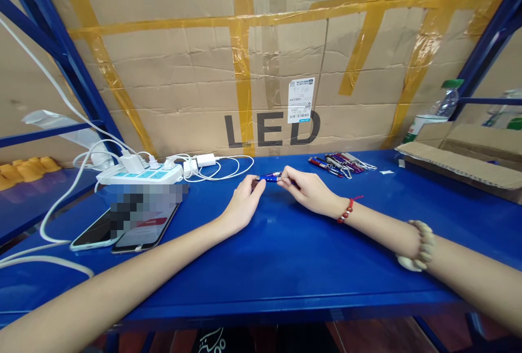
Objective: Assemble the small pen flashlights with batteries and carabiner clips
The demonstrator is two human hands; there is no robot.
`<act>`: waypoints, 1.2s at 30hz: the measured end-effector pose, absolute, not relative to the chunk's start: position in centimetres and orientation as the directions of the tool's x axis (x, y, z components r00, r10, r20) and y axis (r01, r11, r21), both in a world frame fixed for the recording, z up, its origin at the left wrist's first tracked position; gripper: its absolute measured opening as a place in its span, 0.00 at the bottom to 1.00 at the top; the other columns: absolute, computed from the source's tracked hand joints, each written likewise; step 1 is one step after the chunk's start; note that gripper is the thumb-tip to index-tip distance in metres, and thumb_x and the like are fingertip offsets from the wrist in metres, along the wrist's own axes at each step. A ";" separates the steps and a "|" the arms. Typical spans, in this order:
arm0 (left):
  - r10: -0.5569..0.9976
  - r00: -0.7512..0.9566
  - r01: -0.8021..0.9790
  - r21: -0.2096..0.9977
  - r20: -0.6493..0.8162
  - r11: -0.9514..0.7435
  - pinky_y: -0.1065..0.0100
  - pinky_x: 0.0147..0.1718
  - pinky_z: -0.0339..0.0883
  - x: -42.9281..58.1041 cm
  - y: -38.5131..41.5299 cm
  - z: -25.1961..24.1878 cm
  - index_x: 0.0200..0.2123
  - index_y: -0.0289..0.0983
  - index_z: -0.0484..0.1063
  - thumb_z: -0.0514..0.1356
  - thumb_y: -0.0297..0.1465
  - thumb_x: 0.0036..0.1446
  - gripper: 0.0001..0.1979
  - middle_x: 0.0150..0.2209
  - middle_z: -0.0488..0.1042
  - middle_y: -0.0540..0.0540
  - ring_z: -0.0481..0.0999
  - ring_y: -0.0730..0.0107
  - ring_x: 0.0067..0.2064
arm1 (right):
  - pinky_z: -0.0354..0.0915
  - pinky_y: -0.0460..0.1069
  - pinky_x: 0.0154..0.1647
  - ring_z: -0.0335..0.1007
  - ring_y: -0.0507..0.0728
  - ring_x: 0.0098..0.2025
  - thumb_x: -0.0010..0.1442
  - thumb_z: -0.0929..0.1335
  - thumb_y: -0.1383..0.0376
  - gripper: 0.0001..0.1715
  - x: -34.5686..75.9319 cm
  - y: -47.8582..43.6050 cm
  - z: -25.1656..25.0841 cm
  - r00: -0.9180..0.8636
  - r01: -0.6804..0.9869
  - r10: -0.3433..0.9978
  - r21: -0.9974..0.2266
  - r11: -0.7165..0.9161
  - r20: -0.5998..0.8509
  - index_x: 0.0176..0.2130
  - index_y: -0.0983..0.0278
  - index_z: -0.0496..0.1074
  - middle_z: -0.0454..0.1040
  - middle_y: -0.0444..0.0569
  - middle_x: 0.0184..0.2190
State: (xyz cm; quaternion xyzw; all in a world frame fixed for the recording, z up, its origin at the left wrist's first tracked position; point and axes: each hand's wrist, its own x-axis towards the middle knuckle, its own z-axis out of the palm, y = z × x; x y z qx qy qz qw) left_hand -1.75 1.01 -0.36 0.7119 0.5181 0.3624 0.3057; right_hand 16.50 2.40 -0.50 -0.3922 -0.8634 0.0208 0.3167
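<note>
A slim blue pen-shaped thing with a silver part is held level between my two hands, just above the blue tabletop. My left hand pinches its left end between thumb and fingers. On the other end, the curled fingers of my right hand are closed, partly hiding it. To the right, behind my right hand, lies a pile of similar pen-shaped things in red, blue and silver, some with metal carabiner clips.
A white power strip with plugs and tangled white cables sits at the back left, behind two phones. An open cardboard box and a plastic bottle stand at right. A large taped carton walls off the back.
</note>
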 end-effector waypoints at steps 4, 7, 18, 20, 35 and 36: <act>0.954 0.209 0.559 0.775 0.213 -0.296 0.61 0.48 0.57 -1.7 1.0 -0.3 0.34 0.38 0.64 0.44 0.39 0.61 0.14 0.40 0.70 0.45 0.67 0.62 0.46 | 0.59 0.44 0.33 0.68 0.51 0.31 0.63 0.57 0.64 0.06 16.6 2.5 -0.6 -0.498 0.628 0.682 -0.319 0.710 0.536 0.33 0.61 0.58 0.72 0.44 0.33; 0.944 0.228 0.564 0.758 0.239 -0.328 0.63 0.47 0.57 -1.7 1.1 -0.4 0.32 0.38 0.64 0.44 0.38 0.61 0.14 0.37 0.69 0.47 0.67 0.63 0.44 | 0.61 0.45 0.34 0.69 0.51 0.33 0.63 0.58 0.62 0.08 16.5 2.4 -0.5 -0.482 0.626 0.680 -0.326 0.709 0.552 0.42 0.62 0.60 0.72 0.46 0.36; 0.888 0.313 0.579 0.674 0.337 -0.460 0.64 0.45 0.58 -1.8 1.0 -0.4 0.29 0.37 0.67 0.47 0.36 0.61 0.14 0.34 0.66 0.48 0.67 0.66 0.41 | 0.63 0.46 0.40 0.71 0.51 0.39 0.63 0.59 0.61 0.17 16.7 2.1 -0.3 -0.544 0.596 0.609 -0.245 0.764 0.577 0.48 0.63 0.67 0.73 0.48 0.44; 0.882 0.324 0.578 0.666 0.343 -0.471 0.64 0.45 0.58 -1.8 0.9 -0.3 0.28 0.37 0.67 0.47 0.36 0.61 0.14 0.34 0.66 0.48 0.67 0.66 0.41 | 0.64 0.46 0.38 0.71 0.52 0.38 0.63 0.59 0.60 0.17 16.8 2.3 -0.4 -0.555 0.602 0.600 -0.221 0.768 0.576 0.46 0.63 0.69 0.74 0.49 0.43; 0.862 0.351 0.572 0.644 0.366 -0.507 0.63 0.48 0.58 -1.9 1.1 -0.6 0.32 0.37 0.69 0.51 0.35 0.59 0.10 0.37 0.68 0.46 0.68 0.65 0.44 | 0.62 0.47 0.36 0.72 0.55 0.38 0.63 0.59 0.55 0.19 16.6 2.6 -0.6 -0.596 0.648 0.647 -0.191 0.737 0.476 0.43 0.63 0.71 0.76 0.49 0.39; 0.862 0.351 0.574 0.643 0.366 -0.507 0.63 0.48 0.58 -1.9 1.1 -0.6 0.32 0.37 0.69 0.51 0.35 0.59 0.10 0.37 0.68 0.46 0.68 0.65 0.44 | 0.62 0.47 0.37 0.72 0.55 0.38 0.63 0.59 0.55 0.19 16.6 2.6 -0.6 -0.598 0.646 0.647 -0.194 0.739 0.473 0.44 0.63 0.70 0.76 0.49 0.39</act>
